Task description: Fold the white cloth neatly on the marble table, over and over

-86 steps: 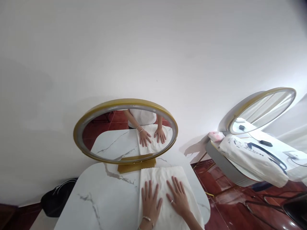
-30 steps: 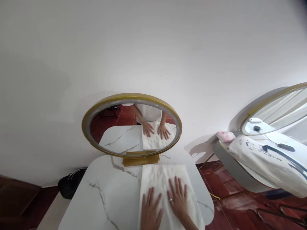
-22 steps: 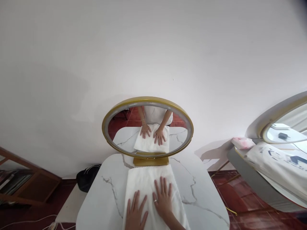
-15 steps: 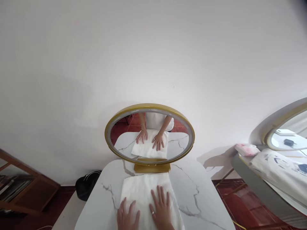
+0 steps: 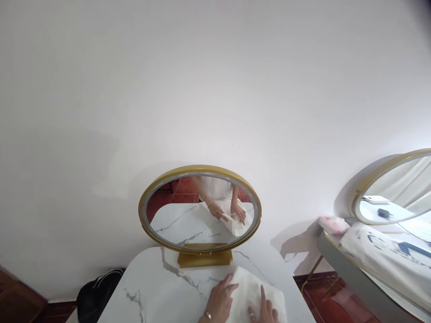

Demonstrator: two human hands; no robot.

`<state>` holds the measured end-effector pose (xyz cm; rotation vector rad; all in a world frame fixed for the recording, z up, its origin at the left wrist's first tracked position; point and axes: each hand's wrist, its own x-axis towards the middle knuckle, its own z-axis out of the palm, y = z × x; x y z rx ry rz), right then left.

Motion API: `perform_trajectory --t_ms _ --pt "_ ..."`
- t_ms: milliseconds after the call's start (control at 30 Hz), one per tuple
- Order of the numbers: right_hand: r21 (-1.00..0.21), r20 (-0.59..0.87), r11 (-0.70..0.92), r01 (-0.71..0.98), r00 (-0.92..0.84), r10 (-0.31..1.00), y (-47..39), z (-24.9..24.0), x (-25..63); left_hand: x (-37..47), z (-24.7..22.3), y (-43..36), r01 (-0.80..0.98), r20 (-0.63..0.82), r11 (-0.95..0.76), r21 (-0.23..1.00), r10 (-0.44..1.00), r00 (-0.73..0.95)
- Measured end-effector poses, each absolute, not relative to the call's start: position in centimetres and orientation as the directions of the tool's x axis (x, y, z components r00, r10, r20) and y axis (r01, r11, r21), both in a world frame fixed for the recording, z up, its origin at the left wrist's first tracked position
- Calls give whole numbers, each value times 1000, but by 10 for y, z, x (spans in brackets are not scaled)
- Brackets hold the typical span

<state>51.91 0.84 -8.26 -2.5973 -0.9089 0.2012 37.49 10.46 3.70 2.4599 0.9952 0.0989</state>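
A: Two hands in shot, low in the frame. Left hand (image 5: 220, 301) lies flat, fingers spread, palm on the near-left edge of the towel (image 5: 256, 294). Right hand (image 5: 266, 309) sits on the towel too, one finger stretched forward.

B: Gripping anything?

A: No, both lie open and pressed on the cloth, nothing pinched that I can see. The right hand's lower part is cut off by the bottom edge, so its thumb and palm are out of sight.

B: And the towel?

A: One white towel, folded, on the right half of the marble surface (image 5: 158, 291), just in front of the mirror (image 5: 200, 208). Its near end runs out of frame.

B: Mirrors, count them.

A: Two, both oval with gold rims. The one ahead stands on a gold base and reflects both hands and the towel. The second mirror (image 5: 392, 188) is off right, cut by the frame edge.

B: Anything else over there?

A: A white bag (image 5: 387, 258) with dark lettering too blurred to read, lying on a second surface, and a pink pack (image 5: 332, 223) beside it. What the bag holds is hidden. One black bag (image 5: 96, 294) on the floor at left, partly behind the surface.
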Motion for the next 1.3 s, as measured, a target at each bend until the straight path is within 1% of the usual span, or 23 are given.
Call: perform_trajectory --t_ms 33,100,167,200,233,267,333,367,433,467,533,567,600,667,733,767,800,833,867,933,1000,1167,1300 --pt "-428 -75 -732 530 786 614 9 -70 523 383 51 103 559 -78 -706 436 589 804" --pt "-518 -169 -729 447 782 600 11 -49 529 397 79 105 418 7 -821 389 457 890" --pt "-636 -223 -691 345 774 592 17 -32 533 408 106 114 335 100 -882 331 386 917" --pt "-696 -219 -658 288 787 576 21 -23 534 413 120 120 307 152 -904 299 363 920" --pt "-755 -181 -610 239 819 545 27 -12 536 418 134 127 288 210 -921 261 346 915" --pt "-814 -106 -539 215 858 503 33 1 538 422 151 134 278 269 -936 216 331 905" --pt "-903 111 -352 246 925 363 48 36 544 429 189 146 280 385 -953 117 304 871" --pt "-924 224 -238 300 928 298 56 57 548 433 211 151 284 435 -957 65 284 855" --pt "-916 375 -83 391 912 165 72 104 557 441 259 156 287 535 -957 -31 227 814" --pt "-907 416 -40 420 906 78 79 127 562 445 283 158 285 576 -955 -78 190 795" --pt "-881 472 39 472 881 -4 93 168 570 454 327 162 304 632 -939 -163 138 763" --pt "-863 501 66 500 865 2 99 184 574 459 345 166 333 645 -923 -194 136 752" --pt "-848 528 90 523 848 42 105 197 576 462 361 170 372 651 -902 -217 151 744" --pt "-824 567 127 553 799 198 115 213 579 468 382 182 466 649 -854 -230 223 728" --pt "-808 581 155 568 727 366 124 218 578 471 391 192 555 661 -803 -216 298 689" --pt "-801 584 161 576 697 416 127 219 577 472 391 195 589 678 -779 -216 315 665" --pt "-793 590 163 586 677 440 130 218 576 474 389 197 607 695 -760 -233 307 651" --pt "-785 599 159 599 668 441 133 217 575 476 386 197 604 701 -748 -276 272 659" --pt "-779 607 150 609 671 425 135 216 573 478 382 196 571 686 -745 -344 216 695" --pt "-774 617 133 619 690 378 138 214 570 483 372 191 448 593 -752 -483 95 799" --pt "-774 623 121 622 711 326 141 213 568 486 362 187 349 505 -761 -546 33 862" --pt "-768 639 122 629 737 219 149 214 567 483 356 197 346 497 -767 -541 40 867" --pt "-689 724 104 718 675 138 157 230 562 467 364 212 318 532 -788 -527 -14 847"
